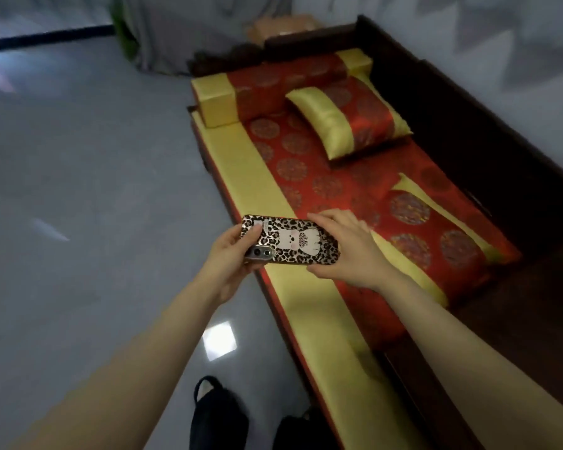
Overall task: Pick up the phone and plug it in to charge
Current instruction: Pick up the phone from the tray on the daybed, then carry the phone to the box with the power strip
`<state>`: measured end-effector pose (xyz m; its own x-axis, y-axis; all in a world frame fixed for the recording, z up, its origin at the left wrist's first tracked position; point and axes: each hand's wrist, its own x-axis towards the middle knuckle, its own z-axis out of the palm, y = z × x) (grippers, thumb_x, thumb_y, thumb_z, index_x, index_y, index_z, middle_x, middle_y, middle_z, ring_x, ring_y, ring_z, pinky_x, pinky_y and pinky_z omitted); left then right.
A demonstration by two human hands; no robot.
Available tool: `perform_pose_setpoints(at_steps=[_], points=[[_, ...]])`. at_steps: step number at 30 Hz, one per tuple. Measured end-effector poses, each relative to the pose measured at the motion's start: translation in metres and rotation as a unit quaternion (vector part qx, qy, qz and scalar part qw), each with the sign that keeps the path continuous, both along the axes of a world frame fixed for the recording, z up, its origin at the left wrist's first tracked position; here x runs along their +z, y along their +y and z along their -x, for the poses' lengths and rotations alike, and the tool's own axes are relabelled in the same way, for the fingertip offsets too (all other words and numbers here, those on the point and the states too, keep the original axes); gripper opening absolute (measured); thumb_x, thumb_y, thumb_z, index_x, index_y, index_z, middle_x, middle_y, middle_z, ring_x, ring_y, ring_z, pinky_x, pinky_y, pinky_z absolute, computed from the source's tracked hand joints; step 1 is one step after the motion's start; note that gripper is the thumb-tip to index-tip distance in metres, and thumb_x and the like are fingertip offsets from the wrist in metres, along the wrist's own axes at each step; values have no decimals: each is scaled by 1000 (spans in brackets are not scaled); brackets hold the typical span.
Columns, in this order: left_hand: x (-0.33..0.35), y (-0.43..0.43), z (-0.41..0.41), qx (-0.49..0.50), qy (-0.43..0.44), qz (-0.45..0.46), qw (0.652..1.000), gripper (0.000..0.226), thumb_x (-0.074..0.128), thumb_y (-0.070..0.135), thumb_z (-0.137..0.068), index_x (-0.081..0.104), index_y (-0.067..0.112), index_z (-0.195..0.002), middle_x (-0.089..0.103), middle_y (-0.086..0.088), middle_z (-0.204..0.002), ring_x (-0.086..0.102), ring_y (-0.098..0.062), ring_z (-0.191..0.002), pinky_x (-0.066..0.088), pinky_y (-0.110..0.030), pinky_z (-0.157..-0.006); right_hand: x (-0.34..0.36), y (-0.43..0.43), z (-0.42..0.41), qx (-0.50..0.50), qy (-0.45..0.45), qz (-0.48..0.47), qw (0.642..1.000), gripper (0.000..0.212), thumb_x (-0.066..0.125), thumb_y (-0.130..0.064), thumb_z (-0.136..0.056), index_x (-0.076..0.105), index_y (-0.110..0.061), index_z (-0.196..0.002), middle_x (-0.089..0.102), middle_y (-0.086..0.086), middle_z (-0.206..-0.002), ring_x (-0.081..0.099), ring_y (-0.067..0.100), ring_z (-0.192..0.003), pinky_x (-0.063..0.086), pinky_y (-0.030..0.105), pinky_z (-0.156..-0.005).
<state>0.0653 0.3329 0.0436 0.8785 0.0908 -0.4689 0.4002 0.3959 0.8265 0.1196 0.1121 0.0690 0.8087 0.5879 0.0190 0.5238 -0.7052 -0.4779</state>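
Note:
The phone (290,241) has a leopard-print case with a pale cartoon figure on its back, and its camera lenses show at the lower left. It is held level, back side up, above the front edge of the sofa. My left hand (231,258) grips its left end. My right hand (348,251) grips its right end, fingers over the top edge and thumb underneath. No charger or cable is in view.
A dark wooden sofa (468,147) with a red and gold seat cushion (241,157) runs from the middle to the lower right. A red and gold pillow (348,121) and a bolster (260,89) lie on it. Grey glossy floor (78,190) spreads left. My dark shoes (218,414) show below.

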Motion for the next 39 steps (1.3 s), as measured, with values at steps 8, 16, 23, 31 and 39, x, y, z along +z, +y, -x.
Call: perform_pose_setpoints(at_steps=[8,16,23,31,39], points=[[-2,205,11,104,41,-3,994,25,57,23,-90,64,11,-111,72,-5,-91,67,-15,-77,58,-30,-69,11,225,-30,150,-42,37,987,84,78,-46,-58,50,-25,-134,53,-2,-117,45,19,-113,31,34,-84],[0,327,-37,125,72,8,990,20,57,22,-90,62,14,-107,72,0,-85,68,-11,-71,56,-24,-55,4,355,-91,176,-25,66,982,84,74,-49,-60,51,-22,-136,55,0,-121,48,23,-115,40,44,-89],[-5,446,-155,121,85,-14,989,33,56,24,-90,56,10,-120,69,-13,-113,65,-21,-90,58,-30,-67,-16,474,-208,164,-28,61,984,86,71,-55,-62,45,-28,-139,51,-6,-127,43,15,-120,30,32,-88],[2,600,-299,154,98,1,983,29,53,24,-93,55,13,-120,67,-7,-101,64,-19,-85,55,-35,-73,-6,634,-354,180,-23,77,980,87,70,-52,-65,40,-24,-142,50,-6,-137,42,15,-125,36,37,-97],[1,754,-462,103,79,1,992,15,53,20,-93,58,17,-107,68,-5,-92,64,-17,-80,56,-34,-70,1,780,-505,133,-40,97,986,81,73,-51,-61,44,-30,-134,52,-8,-125,45,14,-117,34,37,-89]])
